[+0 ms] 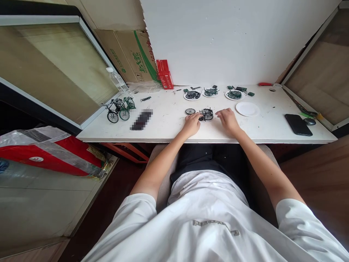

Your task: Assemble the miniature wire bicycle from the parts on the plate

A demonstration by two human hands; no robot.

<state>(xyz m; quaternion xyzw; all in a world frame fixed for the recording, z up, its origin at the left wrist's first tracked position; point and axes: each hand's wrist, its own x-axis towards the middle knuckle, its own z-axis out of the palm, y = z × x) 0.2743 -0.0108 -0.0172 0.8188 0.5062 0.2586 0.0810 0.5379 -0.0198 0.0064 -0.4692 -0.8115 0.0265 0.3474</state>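
Black miniature bicycle parts with spoked wheels lie on the white table in front of me. My left hand rests at their left side, fingers bent and closed on their near left edge. A loose spoked wheel lies flat just beyond that hand. To the right of the parts, my right hand hovers with its fingers loosely curved and apart, and nothing visible in them. A white paper plate sits to the right of this hand.
Three plates of parts line the back. Assembled miniature bicycles, a plastic bottle and a red box stand left. A black phone and tools lie right. A white panel rises behind.
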